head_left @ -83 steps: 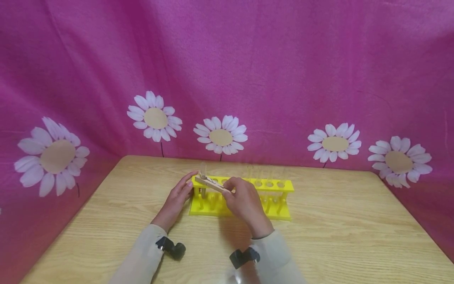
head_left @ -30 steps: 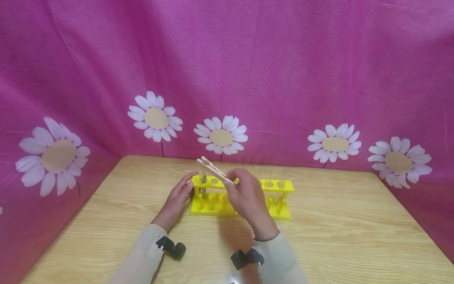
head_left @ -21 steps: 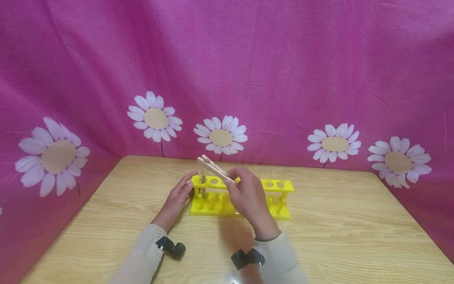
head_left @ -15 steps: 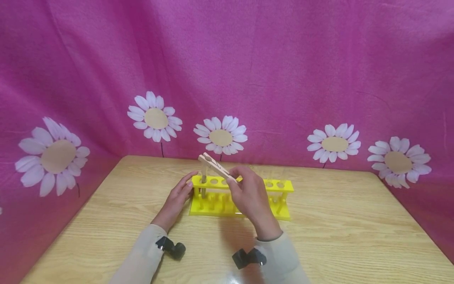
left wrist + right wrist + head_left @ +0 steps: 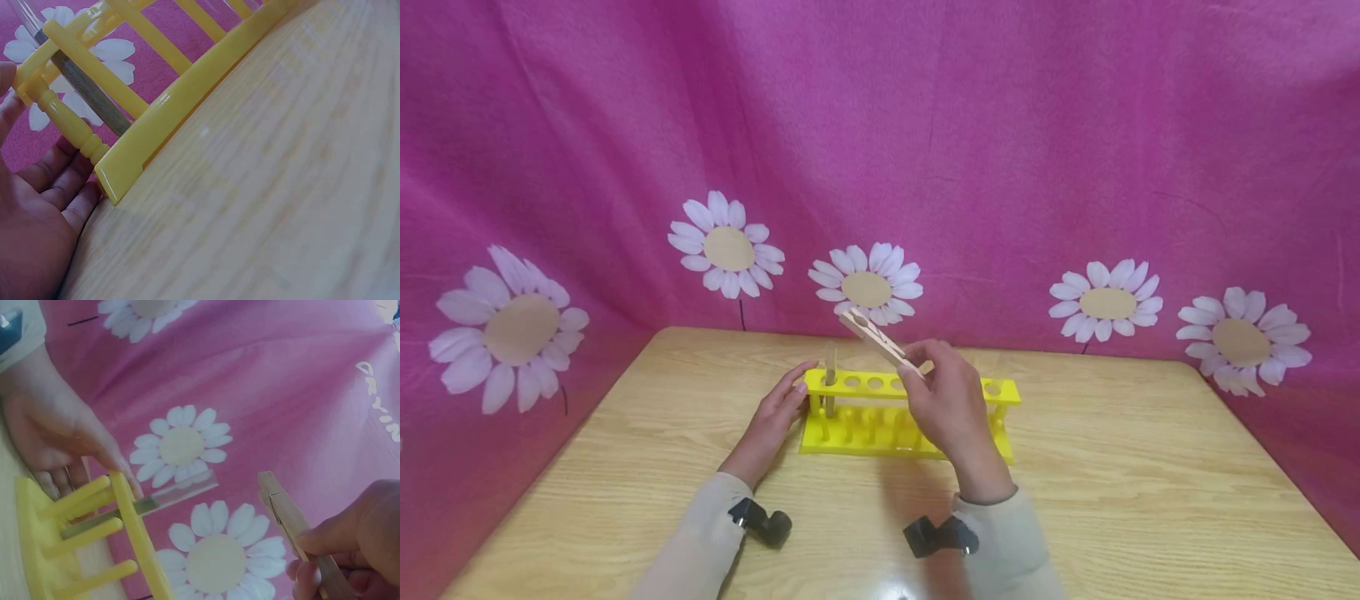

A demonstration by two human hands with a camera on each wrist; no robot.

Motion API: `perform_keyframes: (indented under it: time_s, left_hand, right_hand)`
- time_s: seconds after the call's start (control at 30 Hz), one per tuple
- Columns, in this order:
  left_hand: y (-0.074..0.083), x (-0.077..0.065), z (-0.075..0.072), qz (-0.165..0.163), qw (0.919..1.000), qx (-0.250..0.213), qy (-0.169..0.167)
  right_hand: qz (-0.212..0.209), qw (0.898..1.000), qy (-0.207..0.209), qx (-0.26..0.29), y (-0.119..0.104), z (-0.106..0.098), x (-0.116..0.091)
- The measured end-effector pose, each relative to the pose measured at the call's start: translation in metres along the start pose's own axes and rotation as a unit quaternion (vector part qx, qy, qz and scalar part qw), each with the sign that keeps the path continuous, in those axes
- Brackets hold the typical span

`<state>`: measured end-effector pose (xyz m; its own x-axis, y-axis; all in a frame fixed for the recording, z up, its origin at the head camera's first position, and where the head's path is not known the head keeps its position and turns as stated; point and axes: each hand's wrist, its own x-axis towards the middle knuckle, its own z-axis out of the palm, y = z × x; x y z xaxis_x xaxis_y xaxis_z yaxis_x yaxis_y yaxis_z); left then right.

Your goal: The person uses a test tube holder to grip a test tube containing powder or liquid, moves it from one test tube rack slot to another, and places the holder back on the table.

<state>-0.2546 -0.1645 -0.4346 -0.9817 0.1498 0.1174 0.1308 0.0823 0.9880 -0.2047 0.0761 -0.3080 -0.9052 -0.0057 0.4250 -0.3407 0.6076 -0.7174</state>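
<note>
My right hand [image 5: 951, 400] pinches a wooden test tube holder [image 5: 284, 512] by its handle end. Its tip points up and left above the yellow test tube rack [image 5: 910, 450], with nothing between its jaws. At the rack's left end, my left hand [image 5: 772, 417] holds the end, thumb at the top bar and fingers behind the post and base. A glass test tube [image 5: 831, 358] with greyish-brown contents in its lower part stands upright in the leftmost hole. In the right wrist view the holder is apart from the tube [image 5: 184, 489].
The rack rests on a wood-grain table [image 5: 1120, 483], with a row of pegs [image 5: 848, 425] on its base. Clear tubes at its right side are partly hidden behind the right hand. A pink cloth [image 5: 1000, 167] with white flowers hangs behind and at the sides.
The test tube holder was at the leftmost tube, around its upper part; it has come up off it and moved right with my right hand. My left hand stays at the rack's end.
</note>
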Motion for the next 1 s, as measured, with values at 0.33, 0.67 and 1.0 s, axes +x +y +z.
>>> perform_keyframes:
  time_s: [0.33, 0.67, 1.0]
  left_hand:
    - [0.000, 0.000, -0.001, 0.003, 1.0000, -0.002, -0.002]
    - [0.001, 0.001, 0.000, 0.005, 1.0000, -0.004, 0.000]
    - [-0.002, 0.002, -0.002, -0.005, 1.0000, 0.003, -0.001]
  right_hand:
    - [0.059, 0.998, 0.002, -0.010, 0.008, -0.020, 0.006]
    - [0.087, 0.996, 0.015, -0.022, 0.012, -0.032, 0.008]
    - [0.106, 0.994, 0.023, -0.024, 0.015, -0.039, 0.008]
